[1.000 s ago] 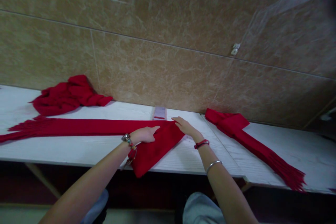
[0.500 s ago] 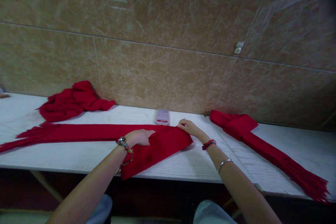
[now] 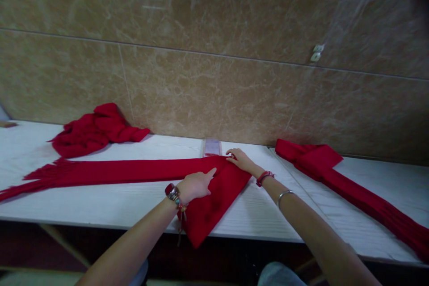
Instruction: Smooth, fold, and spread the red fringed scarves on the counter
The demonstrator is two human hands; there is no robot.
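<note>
A long red fringed scarf (image 3: 127,171) lies lengthwise along the white table. Its right end is folded over at a slant into a flap (image 3: 208,221), whose lower corner hangs past the front edge. My left hand (image 3: 196,185) rests on this fold, index finger and thumb stretched apart; its other fingers are partly hidden. At the top edge of the fold, my right hand (image 3: 241,161) has its thumb and bent fingers around the cloth. Just behind the scarf lies a small clear case or phone (image 3: 212,146), partly covered by the red cloth.
A crumpled red scarf (image 3: 97,132) lies at the back left. Another red scarf (image 3: 351,190), its upper end folded over, slants across the right of the white table (image 3: 100,208). A brown marbled wall (image 3: 201,94) stands directly behind. A brown object (image 3: 7,124) is at the far left.
My left hand has moved right on the scarf. The flap has swung to a steeper slant, its lower corner shifting right and down. My right hand stays at the top edge, its fingers slightly more apart.
</note>
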